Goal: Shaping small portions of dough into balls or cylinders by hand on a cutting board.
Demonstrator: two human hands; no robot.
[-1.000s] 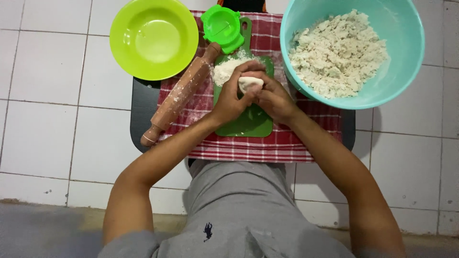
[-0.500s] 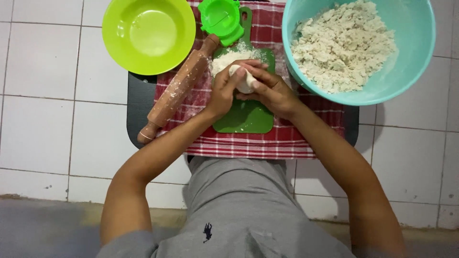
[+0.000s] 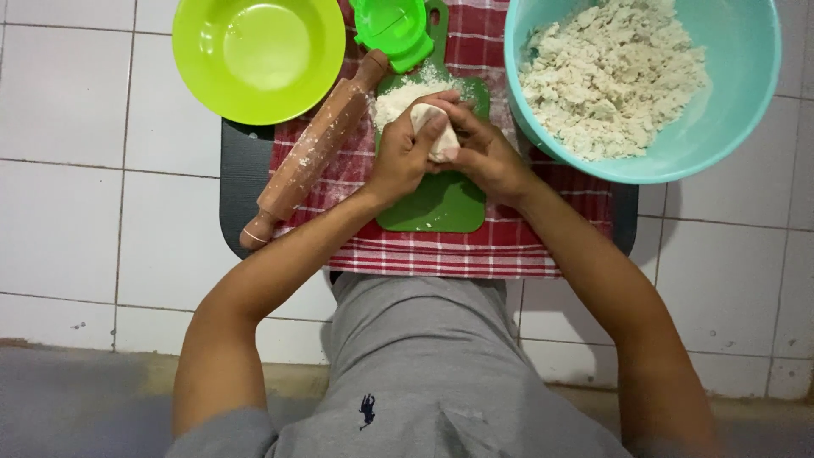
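A pale lump of dough (image 3: 431, 129) sits between both my hands above a green cutting board (image 3: 441, 203). My left hand (image 3: 405, 154) wraps it from the left with fingers over its top. My right hand (image 3: 485, 154) cups it from the right. A patch of white flour (image 3: 400, 99) lies on the board just beyond the hands. The board rests on a red checked cloth (image 3: 475, 250).
A wooden rolling pin (image 3: 312, 153) lies slanted to the left of the board. An empty lime green bowl (image 3: 258, 56) stands at top left. A teal bowl (image 3: 738, 102) with crumbly dough (image 3: 612, 76) is at top right. A green plastic press (image 3: 392, 27) sits at the top.
My hands have turned and pressed the dough lump between them, staying over the board. The view has shifted slightly, so everything sits a little lower in the frame.
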